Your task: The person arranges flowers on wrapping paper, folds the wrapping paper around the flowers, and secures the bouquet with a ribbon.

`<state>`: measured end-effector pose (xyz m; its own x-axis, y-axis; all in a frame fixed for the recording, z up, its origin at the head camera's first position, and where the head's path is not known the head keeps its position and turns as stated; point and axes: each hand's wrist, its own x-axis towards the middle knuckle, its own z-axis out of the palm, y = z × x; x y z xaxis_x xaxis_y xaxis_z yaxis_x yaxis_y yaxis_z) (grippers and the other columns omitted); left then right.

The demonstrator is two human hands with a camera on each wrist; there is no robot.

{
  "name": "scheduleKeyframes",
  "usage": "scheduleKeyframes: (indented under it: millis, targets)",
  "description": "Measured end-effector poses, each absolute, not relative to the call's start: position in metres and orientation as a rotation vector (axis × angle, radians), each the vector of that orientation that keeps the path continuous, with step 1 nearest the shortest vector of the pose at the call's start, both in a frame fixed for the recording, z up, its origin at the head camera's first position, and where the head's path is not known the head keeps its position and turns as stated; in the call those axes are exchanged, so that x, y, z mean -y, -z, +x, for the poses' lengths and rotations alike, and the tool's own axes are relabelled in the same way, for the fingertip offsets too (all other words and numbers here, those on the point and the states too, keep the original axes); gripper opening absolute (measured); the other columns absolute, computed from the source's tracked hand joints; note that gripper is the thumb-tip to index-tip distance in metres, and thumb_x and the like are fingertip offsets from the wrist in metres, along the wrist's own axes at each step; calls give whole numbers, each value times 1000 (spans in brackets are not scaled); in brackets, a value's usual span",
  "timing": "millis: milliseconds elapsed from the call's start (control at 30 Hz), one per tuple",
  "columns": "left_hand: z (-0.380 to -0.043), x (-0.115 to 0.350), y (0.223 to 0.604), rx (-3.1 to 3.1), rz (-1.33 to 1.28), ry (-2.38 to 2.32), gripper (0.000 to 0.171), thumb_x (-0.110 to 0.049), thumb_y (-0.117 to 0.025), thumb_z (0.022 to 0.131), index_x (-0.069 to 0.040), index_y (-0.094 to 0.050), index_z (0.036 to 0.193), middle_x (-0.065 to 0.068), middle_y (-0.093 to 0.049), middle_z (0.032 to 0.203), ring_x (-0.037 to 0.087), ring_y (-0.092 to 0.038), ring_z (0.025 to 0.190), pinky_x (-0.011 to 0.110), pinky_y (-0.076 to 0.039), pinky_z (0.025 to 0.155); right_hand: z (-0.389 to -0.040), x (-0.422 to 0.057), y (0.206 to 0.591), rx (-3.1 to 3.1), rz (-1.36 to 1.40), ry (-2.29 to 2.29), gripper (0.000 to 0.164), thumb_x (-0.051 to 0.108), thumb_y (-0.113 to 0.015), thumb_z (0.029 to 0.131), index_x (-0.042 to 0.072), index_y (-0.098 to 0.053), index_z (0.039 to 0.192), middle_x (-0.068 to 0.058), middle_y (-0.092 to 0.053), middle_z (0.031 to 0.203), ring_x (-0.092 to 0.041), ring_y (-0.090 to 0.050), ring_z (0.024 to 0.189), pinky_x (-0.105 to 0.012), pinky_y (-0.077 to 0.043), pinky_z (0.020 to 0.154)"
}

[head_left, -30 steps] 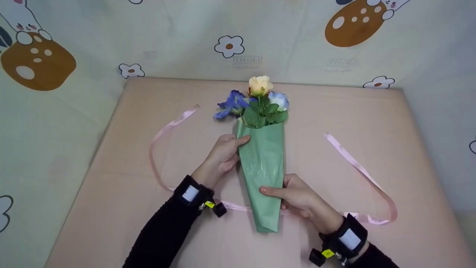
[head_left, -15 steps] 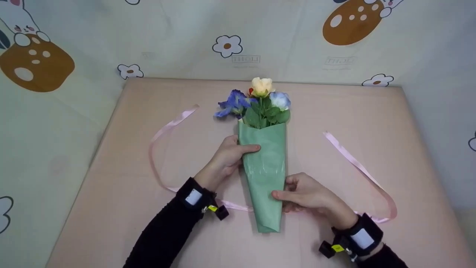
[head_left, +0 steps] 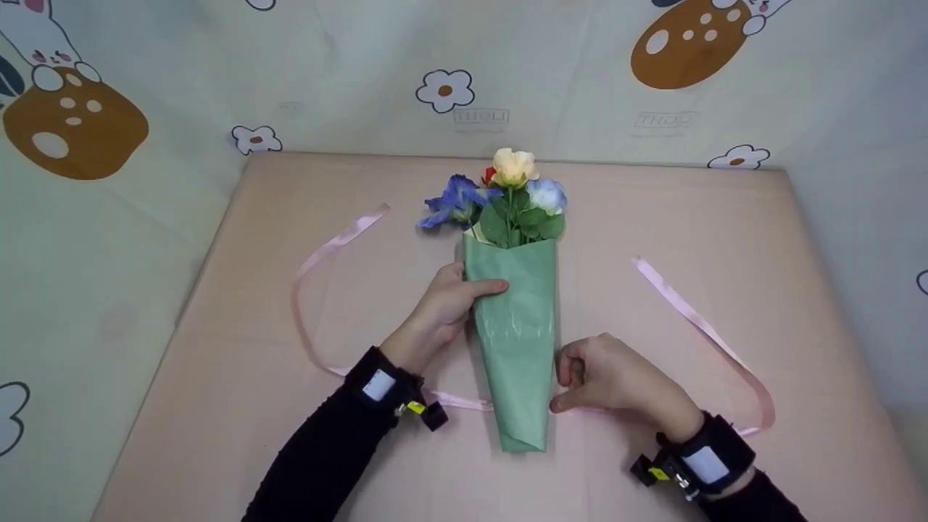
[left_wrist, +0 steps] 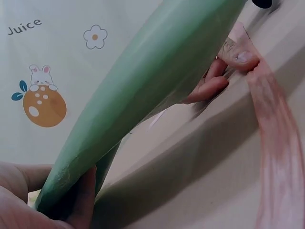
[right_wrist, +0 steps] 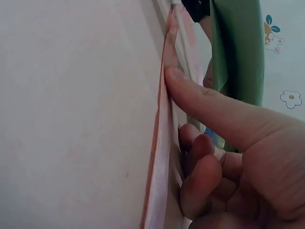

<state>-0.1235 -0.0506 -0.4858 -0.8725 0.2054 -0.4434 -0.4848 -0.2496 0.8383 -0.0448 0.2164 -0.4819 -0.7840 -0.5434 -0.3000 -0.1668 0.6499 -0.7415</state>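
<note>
A bouquet wrapped in green paper [head_left: 515, 333] lies along the middle in the head view. My left hand [head_left: 442, 308] grips its upper left side, thumb on the front and fingers behind. In the left wrist view, the wrapped paper [left_wrist: 138, 86] slants up from that hand [left_wrist: 28, 200], with a shadow below. Beside its lower right edge is my right hand [head_left: 616, 377], fingers loosely bent. The right thumb [right_wrist: 195, 90] reaches the pink ribbon [right_wrist: 159, 162] in the right wrist view, apart from the fingers. The ribbon [head_left: 457, 400] passes behind the bouquet, its middle hidden.
Cream [head_left: 515, 168], dark blue [head_left: 458, 199] and pale blue [head_left: 547, 196] flowers stick out of the wrap. One ribbon end [head_left: 370, 219] curves up at left, the other [head_left: 667, 293] at right. A printed curtain [head_left: 348, 80] stands behind the table [head_left: 217, 406].
My right hand has let go of the wrap's lower right side and moved right, its thumb lowering to the ribbon. My left thumb has slid further across the front of the paper.
</note>
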Motion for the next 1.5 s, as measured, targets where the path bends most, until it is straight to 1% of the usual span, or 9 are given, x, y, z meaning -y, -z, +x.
scheduleKeyframes:
  millis: [167,400,567,767,933,1033,1200,1367,1500]
  targets:
    - [-120,47,488,-1579,-312,-2146,59,6,-83,90,10,-57,143,22,-69,137,35,-70,126,40,-57,107,-65,-215,488,-2608,-450,998,28,18,-98,77,19,-70,75,11,-63,64,-8,-58,61,-27,-48,59]
    - [-117,43,488,-1598,-293,-2110,49,3,-82,92,9,-60,136,23,-73,127,36,-77,111,43,-64,94,-94,-218,494,-2849,-371,989,23,11,-89,78,19,-67,73,9,-63,64,-12,-58,61,-31,-47,60]
    - [-118,41,491,-1740,-227,-2046,52,1,-83,93,11,-58,138,23,-71,131,36,-75,115,43,-63,96,-102,-216,491,-2890,-358,974,26,13,-92,78,17,-67,73,7,-63,64,-14,-58,62,-33,-48,61]
    - [-117,48,490,-2407,75,-1481,64,-35,-88,94,2,-64,140,16,-74,122,27,-74,107,41,-61,93,-102,-218,485,-2863,-364,949,31,21,-98,79,16,-68,75,6,-64,66,-15,-59,63,-33,-48,61]
    - [-111,66,471,-2727,243,-971,59,-61,-76,98,-3,-71,100,3,-62,77,20,-60,71,40,-50,66,-99,-222,480,-2829,-370,938,30,26,-98,81,17,-69,77,6,-66,69,-14,-60,65,-32,-50,63]
    - [-106,85,459,-2718,422,-839,53,-54,-77,100,-6,-63,83,-2,-49,69,19,-49,65,38,-42,62,-97,-227,477,-2796,-364,922,28,28,-95,85,18,-70,80,5,-67,72,-14,-61,67,-32,-51,64]
    - [-94,117,451,-2602,782,-605,30,-28,-86,91,-8,-64,84,-2,-55,74,19,-51,72,38,-46,69,-87,-241,472,-2749,-361,842,21,29,-89,93,16,-74,88,4,-71,80,-14,-63,73,-33,-52,68]
    - [-89,132,460,-2590,958,-526,19,-5,-77,92,-7,-60,83,0,-51,72,21,-50,71,38,-45,69,-79,-252,473,-2728,-323,803,21,27,-89,93,13,-73,96,2,-72,85,-16,-64,77,-34,-51,70]
    - [-91,139,467,-2770,1092,-472,14,-2,-73,96,-4,-59,93,7,-57,72,30,-62,70,44,-53,66,-77,-257,476,-2722,-324,811,18,23,-89,93,14,-73,95,2,-72,84,-16,-64,77,-33,-52,69]
